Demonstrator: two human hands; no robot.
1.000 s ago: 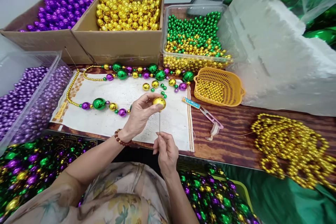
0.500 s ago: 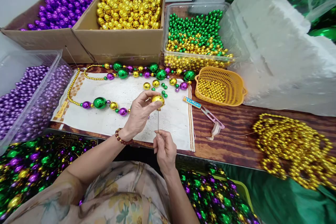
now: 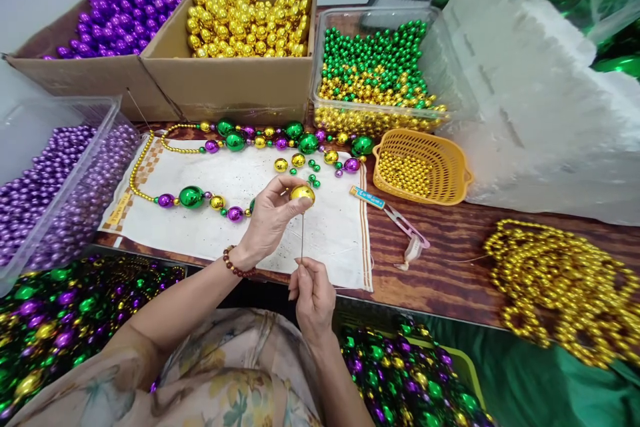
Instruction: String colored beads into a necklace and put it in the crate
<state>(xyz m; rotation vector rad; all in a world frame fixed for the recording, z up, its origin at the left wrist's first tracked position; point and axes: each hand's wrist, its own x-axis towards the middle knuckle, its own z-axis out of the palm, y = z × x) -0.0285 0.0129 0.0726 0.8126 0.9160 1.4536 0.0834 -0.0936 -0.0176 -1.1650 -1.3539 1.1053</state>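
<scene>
Between the thumb and fingers of my left hand (image 3: 267,223) is a large shiny gold bead (image 3: 303,195), raised over the white cloth (image 3: 330,240). A thin needle (image 3: 302,237) stands upright below the bead, its upper end meeting the bead's underside. My right hand (image 3: 315,297) pinches the needle's lower end near the table's front edge. A bead strand (image 3: 191,197) of green, gold and purple beads runs along the cloth and passes behind my left hand. Loose gold beads (image 3: 281,165) and small green beads (image 3: 314,179) lie just beyond the hands.
Cardboard boxes of purple beads (image 3: 125,13) and gold beads (image 3: 250,20) stand at the back. A clear tub (image 3: 395,107), a yellow basket (image 3: 455,173), thread snips (image 3: 400,220) and gold bead strings (image 3: 560,280) are rightward. Another tub (image 3: 107,113) stands left.
My right hand has drawn slightly down, away from the gold bead, and more of the needle shows between the hands. My left hand keeps its hold on the bead.
</scene>
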